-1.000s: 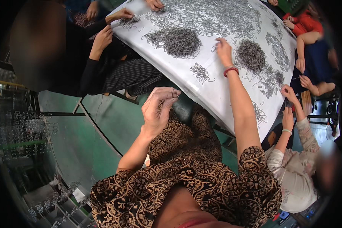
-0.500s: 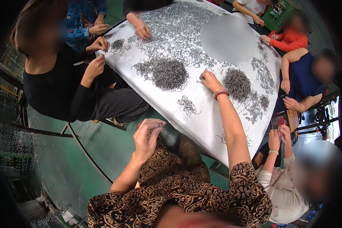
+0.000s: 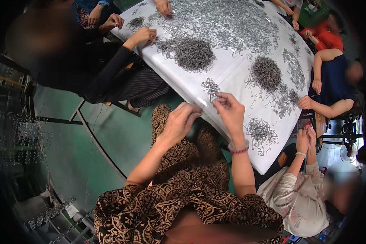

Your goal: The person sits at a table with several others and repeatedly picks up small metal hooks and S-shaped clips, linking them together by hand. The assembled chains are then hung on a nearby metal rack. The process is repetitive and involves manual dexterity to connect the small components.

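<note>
My left hand (image 3: 182,120) is closed in a pinch beside the near edge of the white-covered table (image 3: 225,77). What its fingertips hold is hidden. Close by on the right, my right hand (image 3: 230,112) has thumb and forefinger pressed together; anything between them is too small to name. Just beyond those fingertips lies a small heap of bent grey wire hooks (image 3: 210,87). A dense round pile of hooks (image 3: 194,54) sits farther left, and another dense pile (image 3: 266,73) farther right. Nearer me, a looser heap of hooks (image 3: 261,131) lies right of my right wrist.
Loose hooks (image 3: 227,24) spread over the table's far part. A co-worker in black (image 3: 110,77) sits at the left, a hand over the table. Others sit along the right, including a person in a pale top (image 3: 299,195). Green floor (image 3: 65,138) shows at left.
My right hand has come back from between the two big piles to the small heap near the edge. My left hand has moved right, toward it. The view has shifted too.
</note>
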Motion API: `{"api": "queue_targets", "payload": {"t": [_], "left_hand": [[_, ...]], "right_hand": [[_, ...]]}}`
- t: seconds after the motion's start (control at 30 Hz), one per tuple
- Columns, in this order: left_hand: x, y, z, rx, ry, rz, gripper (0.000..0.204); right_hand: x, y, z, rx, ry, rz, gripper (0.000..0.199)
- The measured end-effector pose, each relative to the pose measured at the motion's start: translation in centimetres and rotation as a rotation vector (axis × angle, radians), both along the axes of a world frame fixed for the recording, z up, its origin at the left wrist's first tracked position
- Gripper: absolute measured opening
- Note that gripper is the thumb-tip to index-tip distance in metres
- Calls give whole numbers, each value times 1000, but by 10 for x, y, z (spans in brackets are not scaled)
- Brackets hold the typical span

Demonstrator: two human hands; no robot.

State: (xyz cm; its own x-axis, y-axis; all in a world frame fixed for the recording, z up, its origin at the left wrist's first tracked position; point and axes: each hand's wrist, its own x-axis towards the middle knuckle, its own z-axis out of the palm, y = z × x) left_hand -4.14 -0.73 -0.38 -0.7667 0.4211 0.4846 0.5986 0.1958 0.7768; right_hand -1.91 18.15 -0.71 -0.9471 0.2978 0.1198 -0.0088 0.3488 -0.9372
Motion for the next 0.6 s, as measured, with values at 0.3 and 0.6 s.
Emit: {"api": "queue_targets", "payload": {"t": [0.3, 0.6], "left_hand": [[9, 0, 4, 3, 6, -101, 28], [-105, 31, -37, -222, 104, 111, 13]], "right_hand": [[39, -35, 38, -363, 186, 23, 37], [58, -28, 48, -491, 139, 62, 38]]}}
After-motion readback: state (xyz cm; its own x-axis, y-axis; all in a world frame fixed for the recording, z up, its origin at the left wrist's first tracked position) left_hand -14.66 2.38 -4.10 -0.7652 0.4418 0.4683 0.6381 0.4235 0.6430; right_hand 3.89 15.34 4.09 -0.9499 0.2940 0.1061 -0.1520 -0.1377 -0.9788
